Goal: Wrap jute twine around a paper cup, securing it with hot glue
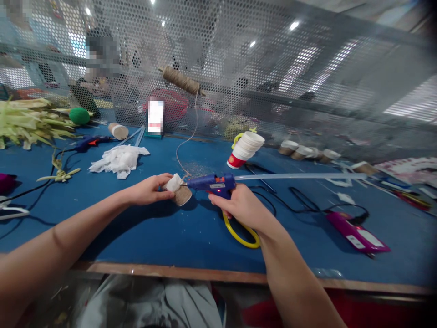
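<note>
My left hand (152,189) grips a small paper cup (183,195) wrapped in brown twine, with a white piece of cloth (174,182) over its near end. My right hand (244,206) is closed round the handle of a blue glue gun (211,183), whose small red light is lit. The gun's nozzle points left and meets the cup beside the white cloth; whether they touch is too small to tell. A long clear glue stick (300,176) juts from the gun's back. Partly under my right hand lie yellow-handled scissors (243,234).
A stack of paper cups (246,148) leans behind the gun. White cloth strips (119,159) lie left, near a second glue gun (90,142). Twine runs from a spool (180,80) on the mesh screen. A purple power strip (357,233) and cables lie right; wrapped cups (302,152) stand behind.
</note>
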